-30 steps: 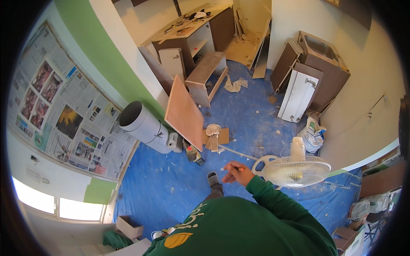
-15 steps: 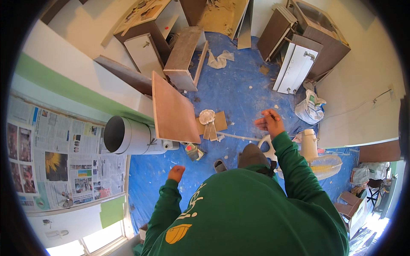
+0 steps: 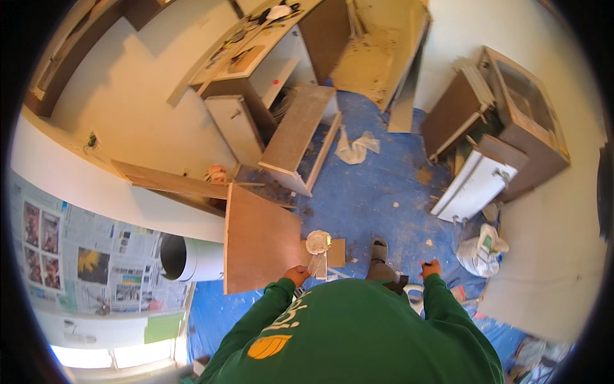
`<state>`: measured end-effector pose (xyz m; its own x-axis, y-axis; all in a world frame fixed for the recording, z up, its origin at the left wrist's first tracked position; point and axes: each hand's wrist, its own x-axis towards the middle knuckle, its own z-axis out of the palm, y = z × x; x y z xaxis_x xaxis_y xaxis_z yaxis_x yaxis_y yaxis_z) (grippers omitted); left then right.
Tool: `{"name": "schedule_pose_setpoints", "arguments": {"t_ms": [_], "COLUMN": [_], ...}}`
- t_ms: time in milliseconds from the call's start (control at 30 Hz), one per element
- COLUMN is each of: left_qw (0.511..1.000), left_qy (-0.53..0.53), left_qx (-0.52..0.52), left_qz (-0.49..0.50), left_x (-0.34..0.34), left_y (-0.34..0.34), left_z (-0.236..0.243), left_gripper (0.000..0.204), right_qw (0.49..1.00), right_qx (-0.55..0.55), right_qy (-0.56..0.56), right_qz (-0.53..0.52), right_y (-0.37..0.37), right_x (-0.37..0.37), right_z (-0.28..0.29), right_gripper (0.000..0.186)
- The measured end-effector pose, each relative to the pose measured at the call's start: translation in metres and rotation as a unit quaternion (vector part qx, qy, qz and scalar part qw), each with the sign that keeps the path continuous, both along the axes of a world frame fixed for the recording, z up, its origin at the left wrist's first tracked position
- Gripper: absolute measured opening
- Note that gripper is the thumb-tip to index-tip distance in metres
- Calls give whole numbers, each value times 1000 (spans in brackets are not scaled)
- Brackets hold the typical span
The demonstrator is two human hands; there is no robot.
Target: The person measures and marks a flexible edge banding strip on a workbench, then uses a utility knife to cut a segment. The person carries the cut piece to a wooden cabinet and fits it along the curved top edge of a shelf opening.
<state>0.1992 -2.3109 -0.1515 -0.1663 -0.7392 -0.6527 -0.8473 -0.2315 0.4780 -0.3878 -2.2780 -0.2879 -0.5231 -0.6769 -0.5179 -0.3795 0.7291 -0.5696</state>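
Note:
My left hand point(image 3: 297, 275) is loosely closed beside the lower right corner of a reddish-brown wooden panel point(image 3: 261, 240); whether it touches the panel I cannot tell. Just past it, a round, cream-crusted object point(image 3: 318, 242) sits with a light flat piece below it, over a tan board point(image 3: 336, 253). Out to the right, my right hand point(image 3: 432, 268) hangs with its fingers curled in, and I see nothing in it. Between the hands, my foot in a grey sandal point(image 3: 379, 248) stands on the blue sheet point(image 3: 358, 198).
A low wooden cabinet frame point(image 3: 297, 134) lies ahead, with a crumpled white bag point(image 3: 355, 147) near it. Cabinets and a white door point(image 3: 473, 185) lean at the right, above a white sack point(image 3: 483, 249). A large grey-white pipe point(image 3: 192, 257) lies at the left.
My view has shifted forward, with one foot now ahead. My left hand has come close to the wooden panel. My right hand has dropped back, its fingers now curled.

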Motion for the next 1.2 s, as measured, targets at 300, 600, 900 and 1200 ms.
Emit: {"name": "schedule_pose_setpoints", "arguments": {"t_ms": [300, 600, 900, 1200], "left_qw": [977, 986, 983, 914], "left_qy": [-135, -116, -24, 265], "left_qx": [26, 34, -128, -71], "left_qz": [162, 118, 127, 298], "left_x": [43, 55, 55, 74], "left_y": [-90, -308, -585, -689], "left_z": [2, -67, -33, 23], "left_gripper": [53, 59, 49, 30], "right_qw": [976, 990, 983, 995], "right_qx": [1, -100, 22, -40], "right_qy": [-216, -43, 127, -19], "right_qz": [-37, 91, 132, 87], "right_y": [-183, -418, -573, -795], "right_x": [-70, -21, -2, 62], "right_z": [83, 128, 161, 142], "right_gripper": [22, 55, 21, 14]}}
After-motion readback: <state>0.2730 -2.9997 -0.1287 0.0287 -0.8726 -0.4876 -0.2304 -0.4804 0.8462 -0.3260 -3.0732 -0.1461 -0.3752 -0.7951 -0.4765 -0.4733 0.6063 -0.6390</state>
